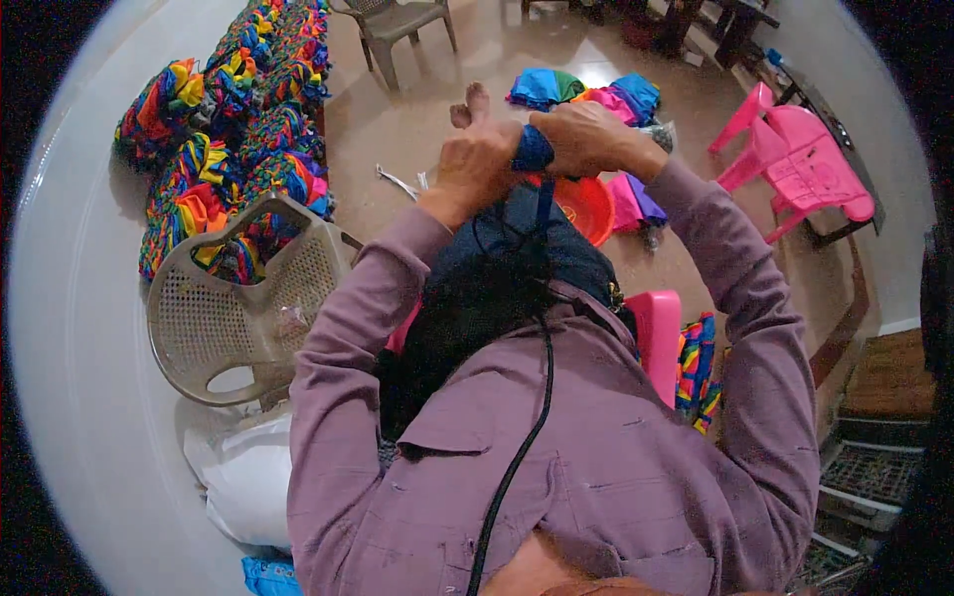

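Observation:
In front of my lap, both hands are raised close together with a small bunch of dark blue cloth (pixel 534 148) between them. My left hand (pixel 477 164) is closed on the left side of the cloth. Fingers of my right hand (pixel 588 139) are curled round its other side. A narrow dark blue strip (pixel 544 204) hangs down below the bunch. Just beyond my knees, partly hidden by them, stands a red-orange basin (pixel 588 211). Folded blue and green cloth (pixel 545 87) lies on the floor past my hands, and pink and purple cloth (pixel 636 202) lies beside the basin.
Piles of multicoloured braided cloth (pixel 283 109) lie along the left wall. A grey-brown plastic chair (pixel 323 273) stands at my left, another grey chair (pixel 402 20) farther off. At right is a pink plastic chair (pixel 810 164). A slim pale tool (pixel 397 182) lies on the floor.

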Demonstrator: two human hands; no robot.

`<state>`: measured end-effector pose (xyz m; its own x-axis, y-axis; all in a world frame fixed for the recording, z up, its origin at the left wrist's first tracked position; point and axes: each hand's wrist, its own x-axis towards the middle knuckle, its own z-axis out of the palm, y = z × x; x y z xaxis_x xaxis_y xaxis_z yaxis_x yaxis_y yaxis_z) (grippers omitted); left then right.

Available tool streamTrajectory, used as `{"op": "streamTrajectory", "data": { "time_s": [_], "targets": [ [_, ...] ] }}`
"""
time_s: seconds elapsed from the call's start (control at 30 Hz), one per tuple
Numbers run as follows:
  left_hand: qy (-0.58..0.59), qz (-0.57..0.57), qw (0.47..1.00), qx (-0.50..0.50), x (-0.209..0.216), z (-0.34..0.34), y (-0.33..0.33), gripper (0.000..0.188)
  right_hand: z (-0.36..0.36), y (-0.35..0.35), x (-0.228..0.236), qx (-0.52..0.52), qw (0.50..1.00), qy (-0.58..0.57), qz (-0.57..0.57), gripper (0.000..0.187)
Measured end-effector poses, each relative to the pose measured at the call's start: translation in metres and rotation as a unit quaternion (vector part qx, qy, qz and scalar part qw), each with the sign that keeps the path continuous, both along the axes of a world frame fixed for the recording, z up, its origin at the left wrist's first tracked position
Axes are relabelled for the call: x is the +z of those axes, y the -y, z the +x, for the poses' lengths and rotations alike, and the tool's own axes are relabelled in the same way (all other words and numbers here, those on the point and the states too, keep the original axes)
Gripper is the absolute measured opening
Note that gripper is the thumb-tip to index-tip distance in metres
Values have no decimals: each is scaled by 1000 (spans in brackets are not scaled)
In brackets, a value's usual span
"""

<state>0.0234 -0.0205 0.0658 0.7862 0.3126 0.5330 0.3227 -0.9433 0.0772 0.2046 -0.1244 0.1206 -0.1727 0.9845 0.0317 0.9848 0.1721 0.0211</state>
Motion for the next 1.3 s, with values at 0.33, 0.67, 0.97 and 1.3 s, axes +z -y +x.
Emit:
{"op": "streamTrajectory", "data": {
  "time_s": [0.33, 0.67, 0.97, 1.3],
  "targets": [
    [-123, -171, 977, 26, 29, -6, 13, 43, 17, 2, -43, 107, 951, 74, 280, 33],
    [-125, -202, 971, -10, 8, -12, 10, 55, -8, 2, -31, 32, 986, 41, 159, 31],
    [-52, 64, 997, 1, -34, -9, -2, 27, -24, 14, -15, -17, 997, -64, 37, 24],
    [-134, -94, 987, -5, -12, -20, 8, 25, -35, 15, -41, 2, 992, 15, 122, 17]
  ]
}}
